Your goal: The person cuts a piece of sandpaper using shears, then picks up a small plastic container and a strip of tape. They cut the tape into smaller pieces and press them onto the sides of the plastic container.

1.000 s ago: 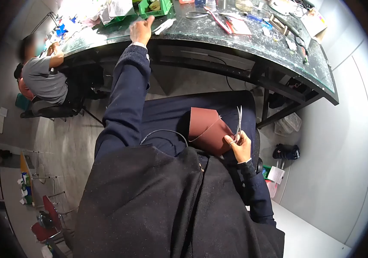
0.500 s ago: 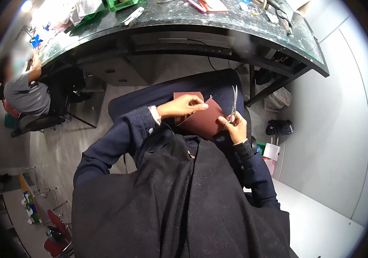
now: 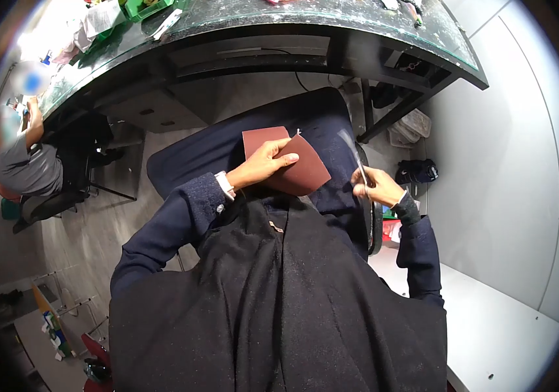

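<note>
Counts one left hand (image 3: 263, 164) and one right hand (image 3: 377, 187), two bare ones altogether. Shows one pair of scissors (image 3: 360, 164) and two visible panels of brown sheet (image 3: 302, 170), impossible to tell as one piece or two. Adds one other person (image 3: 23, 163), one surface (image 3: 260, 19), one black apron (image 3: 227, 313), two navy sleeves (image 3: 165, 232) and two drawer handles (image 3: 167, 123). Includes at least one green tray (image 3: 148, 9).

sheet (image 3: 305, 171): reddish-brown | scissors (image 3: 359, 161): silver | sleeves (image 3: 178, 212): navy | garment (image 3: 233, 320): black | bench (image 3: 351, 13): black, white-smudged
</note>
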`<state>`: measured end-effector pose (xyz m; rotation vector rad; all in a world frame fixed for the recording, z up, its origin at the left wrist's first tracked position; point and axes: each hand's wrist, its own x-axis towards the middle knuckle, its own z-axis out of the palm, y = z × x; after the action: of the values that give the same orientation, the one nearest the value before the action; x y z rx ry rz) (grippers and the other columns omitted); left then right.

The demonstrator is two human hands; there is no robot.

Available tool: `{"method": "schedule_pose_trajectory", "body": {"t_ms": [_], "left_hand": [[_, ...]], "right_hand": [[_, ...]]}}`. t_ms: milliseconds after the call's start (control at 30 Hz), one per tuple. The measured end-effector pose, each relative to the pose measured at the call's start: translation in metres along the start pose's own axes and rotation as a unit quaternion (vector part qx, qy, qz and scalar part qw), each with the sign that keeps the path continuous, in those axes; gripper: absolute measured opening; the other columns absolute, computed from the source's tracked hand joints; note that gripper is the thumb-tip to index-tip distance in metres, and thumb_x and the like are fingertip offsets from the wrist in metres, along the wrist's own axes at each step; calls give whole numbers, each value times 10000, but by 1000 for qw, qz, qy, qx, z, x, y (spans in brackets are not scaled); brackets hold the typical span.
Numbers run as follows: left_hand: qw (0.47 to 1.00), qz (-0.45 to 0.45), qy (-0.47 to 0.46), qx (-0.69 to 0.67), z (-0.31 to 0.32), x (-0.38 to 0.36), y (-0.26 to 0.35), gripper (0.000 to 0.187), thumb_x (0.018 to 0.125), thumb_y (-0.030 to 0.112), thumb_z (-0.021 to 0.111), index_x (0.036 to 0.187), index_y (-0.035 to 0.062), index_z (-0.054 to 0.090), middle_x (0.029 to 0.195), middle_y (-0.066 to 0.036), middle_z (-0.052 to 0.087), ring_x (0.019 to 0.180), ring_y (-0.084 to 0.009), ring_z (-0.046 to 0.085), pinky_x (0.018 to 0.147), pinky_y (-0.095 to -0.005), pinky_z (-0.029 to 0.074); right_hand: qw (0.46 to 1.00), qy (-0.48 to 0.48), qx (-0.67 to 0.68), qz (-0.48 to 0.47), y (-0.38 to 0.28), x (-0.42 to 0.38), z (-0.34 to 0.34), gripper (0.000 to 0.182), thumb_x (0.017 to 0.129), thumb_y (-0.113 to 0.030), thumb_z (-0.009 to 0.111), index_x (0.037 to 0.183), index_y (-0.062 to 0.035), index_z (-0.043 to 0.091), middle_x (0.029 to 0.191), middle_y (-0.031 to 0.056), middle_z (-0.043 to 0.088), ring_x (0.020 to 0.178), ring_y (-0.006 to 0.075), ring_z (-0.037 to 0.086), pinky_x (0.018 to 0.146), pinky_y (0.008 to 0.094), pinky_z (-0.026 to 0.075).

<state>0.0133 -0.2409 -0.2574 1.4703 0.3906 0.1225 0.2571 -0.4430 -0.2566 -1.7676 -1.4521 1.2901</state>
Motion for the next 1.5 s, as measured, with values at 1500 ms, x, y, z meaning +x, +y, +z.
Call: {"method": "schedule_pose_trajectory", "body": {"t_ms": [1500], "left_hand": [[979, -143, -139, 41, 5, -5, 7, 386, 839, 291, 625, 1079, -11, 625, 889, -65, 648, 762, -106, 614, 662, -223, 496]], "right_hand": [[977, -150, 151, -2, -18, 17, 41, 530, 760, -579, 601, 788, -75, 438, 672, -23, 388, 634, 96, 383, 568, 275, 327]]}}
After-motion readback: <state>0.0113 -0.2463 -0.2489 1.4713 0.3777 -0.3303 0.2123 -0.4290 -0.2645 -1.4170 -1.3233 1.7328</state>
